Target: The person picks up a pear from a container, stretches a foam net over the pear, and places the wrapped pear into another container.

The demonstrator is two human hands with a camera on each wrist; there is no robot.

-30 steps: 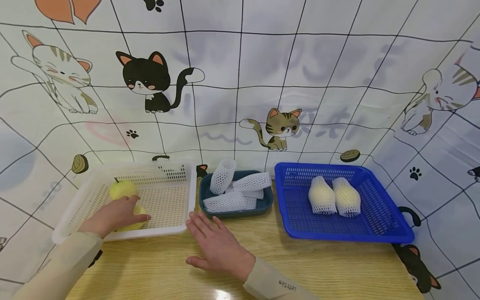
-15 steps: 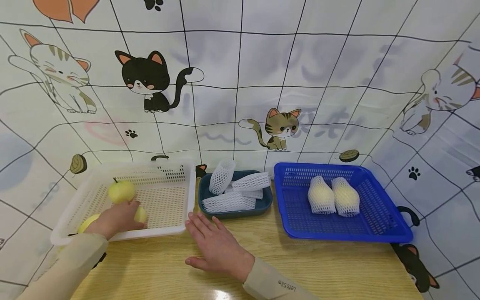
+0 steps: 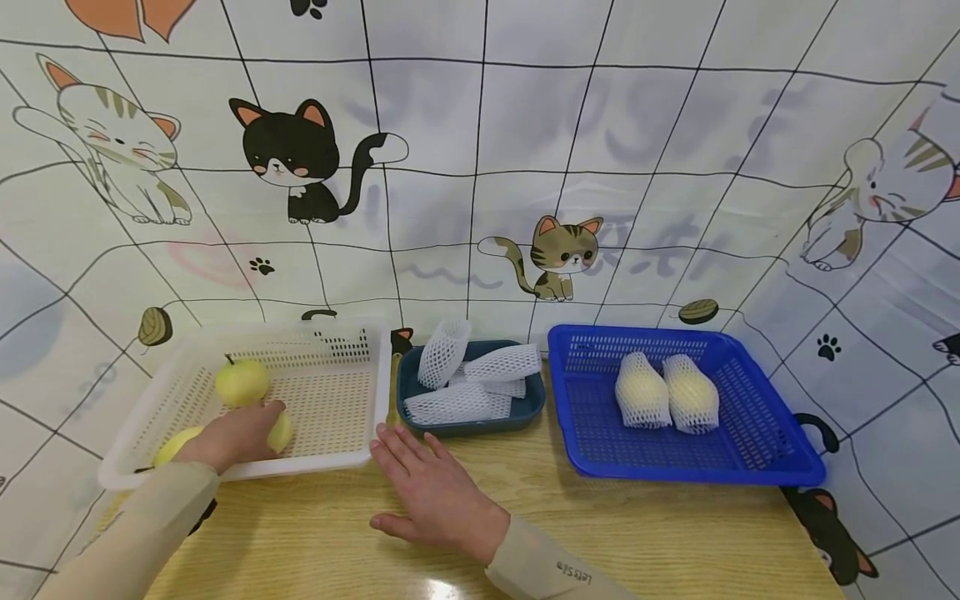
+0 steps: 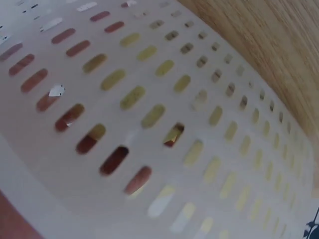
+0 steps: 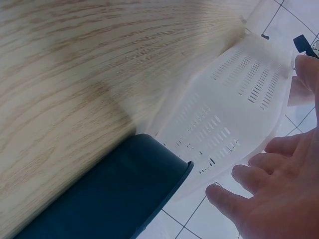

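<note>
My left hand [image 3: 238, 437] reaches into the white plastic basket [image 3: 382, 392] and curls round a yellow pear [image 3: 281, 431], which is partly hidden beneath the fingers. Behind it another yellow pear [image 3: 242, 382] lies with its stem up. A third pear [image 3: 176, 444] shows by the left wrist. In the left wrist view the slotted wall of the basket [image 4: 114, 119] hides the fingers, with yellow showing through the slots. My right hand [image 3: 442, 500] is spread, palm down, its fingertips right at the basket's front right corner; it holds nothing.
A dark teal tray [image 3: 472, 430] holds several white foam fruit nets [image 3: 459, 405] in the middle. To the right, a blue basket [image 3: 600, 471] contains two netted pears [image 3: 643, 392]. Behind the wooden table [image 3: 337, 542] hangs a cat-print cloth [image 3: 480, 167].
My left hand has shifted slightly toward the front of the white basket and closed round the front pear, uncovering the pears behind and to the left. The right hand stays put.
</note>
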